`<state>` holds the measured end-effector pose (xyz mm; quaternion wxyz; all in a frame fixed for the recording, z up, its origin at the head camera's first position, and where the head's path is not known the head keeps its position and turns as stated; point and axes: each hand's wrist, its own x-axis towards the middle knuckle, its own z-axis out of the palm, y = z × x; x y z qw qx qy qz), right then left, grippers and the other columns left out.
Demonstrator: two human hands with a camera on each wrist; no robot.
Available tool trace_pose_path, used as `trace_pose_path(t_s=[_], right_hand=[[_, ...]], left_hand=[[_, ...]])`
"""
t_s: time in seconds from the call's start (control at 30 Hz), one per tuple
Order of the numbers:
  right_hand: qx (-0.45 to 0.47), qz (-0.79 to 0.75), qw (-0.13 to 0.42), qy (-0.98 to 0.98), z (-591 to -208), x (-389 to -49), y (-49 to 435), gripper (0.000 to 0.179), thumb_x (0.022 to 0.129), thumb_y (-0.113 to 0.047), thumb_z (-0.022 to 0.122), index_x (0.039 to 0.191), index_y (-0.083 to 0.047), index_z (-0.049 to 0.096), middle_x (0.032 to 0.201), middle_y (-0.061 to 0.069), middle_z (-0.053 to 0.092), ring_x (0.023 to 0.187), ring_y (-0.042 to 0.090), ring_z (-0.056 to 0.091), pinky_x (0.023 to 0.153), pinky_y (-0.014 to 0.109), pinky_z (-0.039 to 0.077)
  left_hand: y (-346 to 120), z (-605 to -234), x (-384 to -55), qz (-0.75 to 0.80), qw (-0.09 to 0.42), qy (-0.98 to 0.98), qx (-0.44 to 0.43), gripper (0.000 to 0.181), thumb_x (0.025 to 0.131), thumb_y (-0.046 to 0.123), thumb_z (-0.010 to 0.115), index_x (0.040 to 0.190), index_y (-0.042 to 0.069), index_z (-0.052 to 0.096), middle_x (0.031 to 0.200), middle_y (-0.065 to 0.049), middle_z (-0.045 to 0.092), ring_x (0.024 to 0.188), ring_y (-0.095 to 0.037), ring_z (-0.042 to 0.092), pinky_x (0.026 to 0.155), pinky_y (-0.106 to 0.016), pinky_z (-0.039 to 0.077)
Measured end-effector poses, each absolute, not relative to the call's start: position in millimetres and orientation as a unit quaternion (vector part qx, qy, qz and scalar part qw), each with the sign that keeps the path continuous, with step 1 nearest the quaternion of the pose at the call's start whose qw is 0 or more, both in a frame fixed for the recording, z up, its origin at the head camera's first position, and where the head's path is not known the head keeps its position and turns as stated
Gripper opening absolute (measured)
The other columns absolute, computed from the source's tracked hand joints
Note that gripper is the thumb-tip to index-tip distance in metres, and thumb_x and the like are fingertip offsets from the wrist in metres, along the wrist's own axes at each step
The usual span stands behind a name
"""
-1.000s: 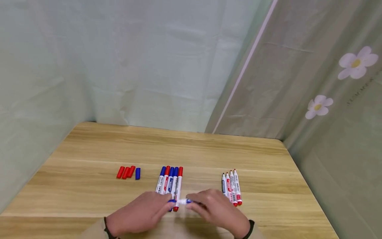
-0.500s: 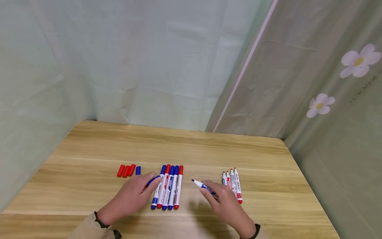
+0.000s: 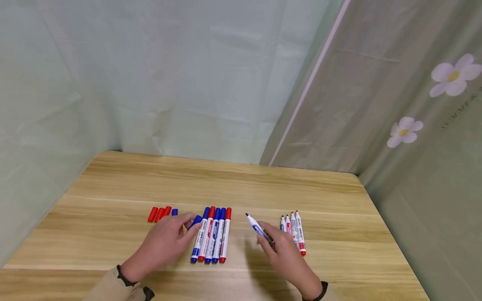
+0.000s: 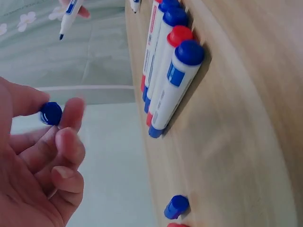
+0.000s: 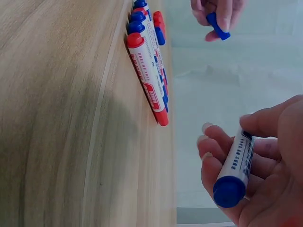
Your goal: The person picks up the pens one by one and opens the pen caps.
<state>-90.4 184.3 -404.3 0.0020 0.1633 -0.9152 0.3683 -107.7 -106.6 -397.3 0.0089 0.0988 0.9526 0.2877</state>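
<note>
Between thumb and fingers my left hand (image 3: 167,242) pinches a blue marker cap (image 3: 195,220), held above the left end of a row of capped markers (image 3: 212,236). The cap (image 4: 51,113) shows end-on in the left wrist view. My right hand (image 3: 284,253) holds an uncapped blue marker (image 3: 257,228), its dark tip pointing up and away to the left. In the right wrist view the blue rear end of this marker (image 5: 232,184) faces the camera. The capped row mixes red and blue markers lying side by side on the table.
Several red caps (image 3: 152,214) and one blue cap (image 3: 175,212) lie left of the row, partly behind my left hand. Several uncapped markers (image 3: 298,230) lie to the right, partly covered by my right hand. Curtains (image 3: 188,83) hang behind the wooden table (image 3: 226,179).
My hands, together over the row a second ago, have moved apart, the blue cap coming off the marker. The left hand now turns the cap more upright; the right hand has tilted the marker tip upward.
</note>
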Motion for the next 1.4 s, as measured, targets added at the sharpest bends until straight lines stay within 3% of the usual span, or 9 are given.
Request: trace_pose_path(t_s=[0.2, 0.5, 0.7, 1.13, 1.4], right_hand=[[0.149, 0.381, -0.006, -0.912, -406, -91, 186, 0.020, 0.093, -0.017, 0.064, 0.111, -0.008, 0.065, 0.081, 0.003, 0.070, 0.060, -0.002, 0.052, 0.051, 0.020, 0.046], [0.124, 0.382, -0.004, -0.916, -409, -91, 186, 0.018, 0.091, -0.019, 0.067, 0.106, -0.008, 0.066, 0.079, -0.001, 0.067, 0.062, 0.001, 0.056, 0.053, 0.020, 0.047], [0.124, 0.386, -0.013, -0.914, -409, -91, 187, 0.020, 0.092, -0.020, 0.067, 0.106, -0.006, 0.066, 0.076, -0.002, 0.066, 0.061, 0.001, 0.055, 0.052, 0.020, 0.047], [0.127, 0.387, -0.023, -0.913, -411, -90, 188, 0.021, 0.092, -0.022, 0.066, 0.108, -0.008, 0.065, 0.077, -0.004, 0.066, 0.061, 0.000, 0.054, 0.054, 0.020, 0.048], [0.136, 0.399, -0.014, -0.907, -411, -88, 190, 0.021, 0.093, -0.024, 0.065, 0.106, -0.007, 0.065, 0.074, -0.003, 0.064, 0.061, -0.001, 0.053, 0.053, 0.020, 0.047]], left_hand=[[-114, -397, -117, 0.292, -0.014, 0.953, 0.077, 0.023, 0.088, 0.037, 0.069, 0.096, 0.016, 0.064, 0.080, 0.005, 0.067, 0.063, -0.007, 0.050, 0.059, -0.022, 0.040], [-126, -404, -132, 0.245, -0.026, 0.966, 0.076, 0.027, 0.092, 0.036, 0.063, 0.081, 0.013, 0.055, 0.057, 0.003, 0.044, 0.050, -0.013, 0.039, 0.048, -0.026, 0.026], [-130, -415, -143, 0.216, 0.002, 0.974, 0.063, 0.033, 0.092, 0.035, 0.062, 0.072, 0.013, 0.048, 0.055, 0.001, 0.040, 0.047, -0.015, 0.038, 0.046, -0.026, 0.024], [-131, -428, -160, 0.165, 0.059, 0.982, 0.065, 0.029, 0.091, 0.033, 0.061, 0.083, 0.006, 0.057, 0.060, -0.004, 0.042, 0.051, -0.019, 0.043, 0.048, -0.027, 0.026], [-131, -433, -163, 0.131, 0.061, 0.987, 0.075, 0.028, 0.092, 0.031, 0.060, 0.078, 0.006, 0.057, 0.059, -0.002, 0.039, 0.050, -0.018, 0.043, 0.047, -0.028, 0.025]])
